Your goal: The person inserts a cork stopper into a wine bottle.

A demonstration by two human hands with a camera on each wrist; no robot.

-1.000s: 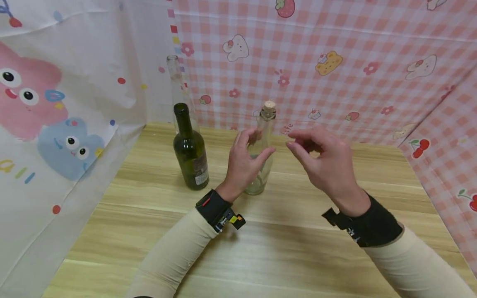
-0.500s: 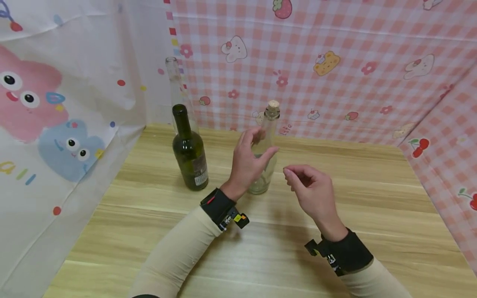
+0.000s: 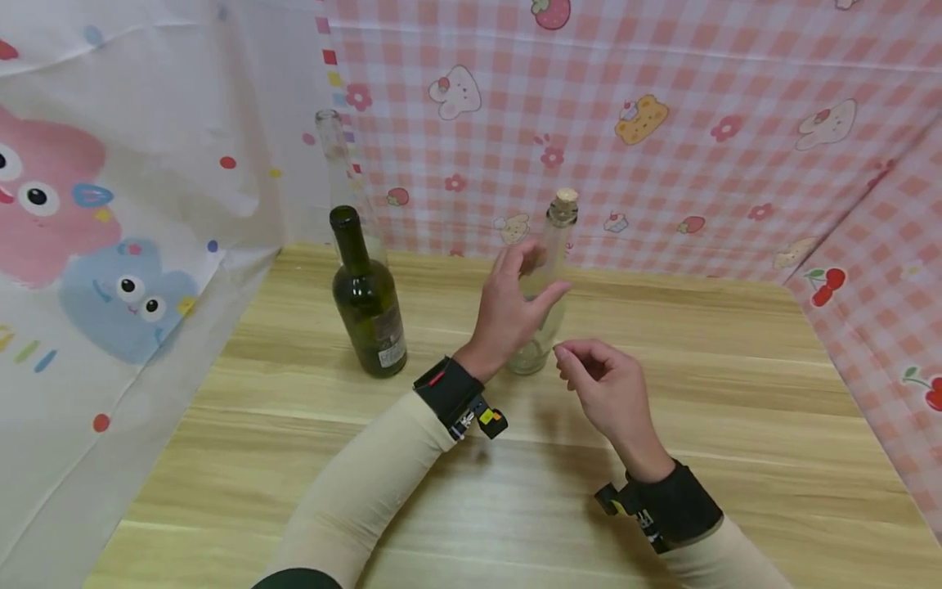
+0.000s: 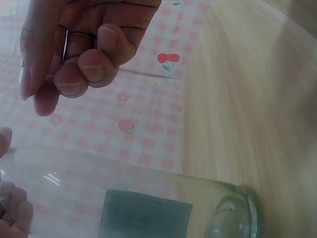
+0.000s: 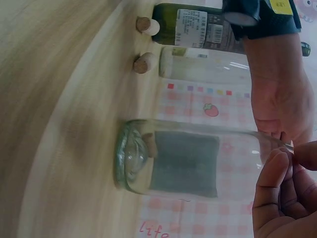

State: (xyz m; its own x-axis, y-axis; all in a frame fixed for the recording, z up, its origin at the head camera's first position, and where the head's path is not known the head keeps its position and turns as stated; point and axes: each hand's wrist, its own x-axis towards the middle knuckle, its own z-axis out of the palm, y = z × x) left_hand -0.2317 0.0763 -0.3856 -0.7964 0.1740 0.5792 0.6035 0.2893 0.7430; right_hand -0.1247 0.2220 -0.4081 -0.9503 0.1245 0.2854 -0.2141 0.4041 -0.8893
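A clear glass bottle (image 3: 531, 356) with a cork (image 3: 566, 197) in its mouth leans slightly right; its base looks at or near the tabletop. My left hand (image 3: 508, 315) holds the bottle round its upper body, thumb in front and fingers behind; in the left wrist view the left fingers (image 4: 17, 210) show through the glass. A dark square label (image 5: 184, 163) is on the bottle. Just right of its lower part, my right hand (image 3: 607, 393) hangs loosely curled, thumb near the index fingertip; I see nothing held. In the left wrist view the right hand (image 4: 84, 54) is apart from the glass.
A dark green wine bottle (image 3: 368, 315) stands at left, with a second clear bottle (image 3: 329, 123) behind it. In the right wrist view, several corks, such as this light-topped one (image 5: 147, 26), stand on the wooden table (image 3: 736, 393). Printed cloth walls (image 3: 662, 65) enclose the table.
My left hand and the corked bottle have shifted right together. The right hand has dropped down and left from beside the bottle's neck to beside its lower part, its fingers curling in more.
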